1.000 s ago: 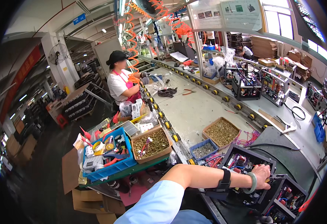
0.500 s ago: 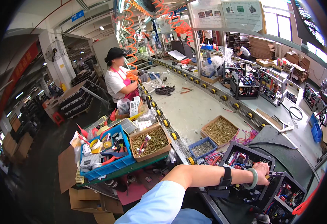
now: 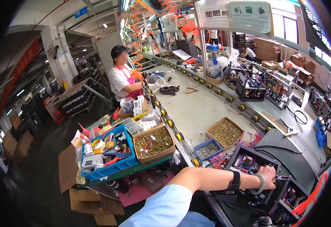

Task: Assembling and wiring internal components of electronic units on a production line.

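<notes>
My left arm, in a light blue sleeve with a black wrist strap and a pale green bangle, reaches right across two open dark metal housings. My left hand (image 3: 266,176) is closed at the edge where they meet, around what looks like a tool with a yellow handle, partly hidden by the fingers. Circuit boards, wires and red and blue parts fill the upper housing (image 3: 233,160) and the lower-right housing (image 3: 291,193). A grey shape (image 3: 264,221) at the bottom edge may be my gloved right hand; its fingers cannot be made out.
An orange-red cord (image 3: 312,198) hangs at the right. Left of the housings are a box of brass-coloured parts (image 3: 226,118), a small blue bin (image 3: 197,153) and a blue crate (image 3: 110,171) of tools. A co-worker (image 3: 124,77) stands across the roller line.
The view has shifted slightly, so the scene sits a little further right. My left hand stays at the same edge of the housings. The orange-red cord now reaches further into view.
</notes>
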The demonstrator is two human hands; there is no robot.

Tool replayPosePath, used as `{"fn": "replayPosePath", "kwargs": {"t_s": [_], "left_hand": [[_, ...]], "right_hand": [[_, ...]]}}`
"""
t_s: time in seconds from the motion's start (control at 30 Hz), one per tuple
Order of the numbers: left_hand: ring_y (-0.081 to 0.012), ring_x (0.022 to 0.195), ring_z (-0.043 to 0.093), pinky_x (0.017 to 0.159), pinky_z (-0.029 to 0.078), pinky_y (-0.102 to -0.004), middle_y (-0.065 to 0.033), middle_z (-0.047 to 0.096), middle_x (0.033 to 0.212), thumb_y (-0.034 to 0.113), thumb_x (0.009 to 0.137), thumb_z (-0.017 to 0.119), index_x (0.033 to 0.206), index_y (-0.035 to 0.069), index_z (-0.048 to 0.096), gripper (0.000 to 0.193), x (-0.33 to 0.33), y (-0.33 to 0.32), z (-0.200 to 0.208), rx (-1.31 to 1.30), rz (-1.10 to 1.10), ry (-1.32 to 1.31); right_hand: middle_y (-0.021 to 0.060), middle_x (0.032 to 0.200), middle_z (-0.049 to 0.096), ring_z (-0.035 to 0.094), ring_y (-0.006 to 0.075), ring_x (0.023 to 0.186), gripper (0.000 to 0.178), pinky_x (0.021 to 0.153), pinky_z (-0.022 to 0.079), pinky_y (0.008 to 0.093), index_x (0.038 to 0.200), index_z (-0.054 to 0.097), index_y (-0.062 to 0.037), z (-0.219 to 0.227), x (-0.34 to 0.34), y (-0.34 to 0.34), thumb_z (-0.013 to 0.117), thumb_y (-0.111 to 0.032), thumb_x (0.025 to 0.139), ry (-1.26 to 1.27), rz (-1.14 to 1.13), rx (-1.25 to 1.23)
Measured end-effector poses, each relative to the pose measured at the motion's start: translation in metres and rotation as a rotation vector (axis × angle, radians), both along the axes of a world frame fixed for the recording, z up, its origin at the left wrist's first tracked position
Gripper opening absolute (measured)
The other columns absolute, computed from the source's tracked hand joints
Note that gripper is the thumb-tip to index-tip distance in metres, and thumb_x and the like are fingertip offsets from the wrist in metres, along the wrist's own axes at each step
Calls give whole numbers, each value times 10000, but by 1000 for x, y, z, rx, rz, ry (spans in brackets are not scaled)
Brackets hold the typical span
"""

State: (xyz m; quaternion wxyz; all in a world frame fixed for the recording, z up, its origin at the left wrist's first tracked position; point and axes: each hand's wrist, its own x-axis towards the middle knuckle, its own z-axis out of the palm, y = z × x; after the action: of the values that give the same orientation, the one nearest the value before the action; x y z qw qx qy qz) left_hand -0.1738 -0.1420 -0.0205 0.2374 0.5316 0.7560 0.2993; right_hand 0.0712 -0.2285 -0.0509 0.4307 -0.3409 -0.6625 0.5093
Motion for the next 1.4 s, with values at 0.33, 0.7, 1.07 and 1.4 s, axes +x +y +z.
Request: {"fn": "replayPosePath", "kwargs": {"t_s": [0.33,0.7,1.07,1.4], "left_hand": [[-301,1172,568,1015,385,-456,-117,620,1093,310,668,831,859,52,696,349,0,-4,-2,53,-12,-40],[-312,1145,557,993,373,-457,-124,595,1099,295,728,792,792,27,684,296,4,-6,-6,107,3,-20],[-288,1196,550,1001,383,-481,-106,603,1168,384,747,785,990,66,705,408,-6,-7,-9,61,-119,38],[-339,1276,492,1061,350,-548,-167,579,1260,271,758,707,1004,16,742,355,8,9,9,-191,-45,59]], "right_hand": [[55,1006,604,570,139,876,350,790,494,276,1188,598,-1,2,1,5,769,-85,895,4,-5,-22],[49,1038,609,573,134,891,315,815,499,276,1195,600,-6,15,-5,-11,739,-52,916,27,-87,-16],[46,1046,619,568,106,853,325,733,494,253,1197,627,-3,-3,-3,0,751,-11,897,69,-60,22],[53,1032,646,593,121,887,300,785,508,281,1158,643,-7,0,-6,1,764,-17,883,-30,-98,126]]}}
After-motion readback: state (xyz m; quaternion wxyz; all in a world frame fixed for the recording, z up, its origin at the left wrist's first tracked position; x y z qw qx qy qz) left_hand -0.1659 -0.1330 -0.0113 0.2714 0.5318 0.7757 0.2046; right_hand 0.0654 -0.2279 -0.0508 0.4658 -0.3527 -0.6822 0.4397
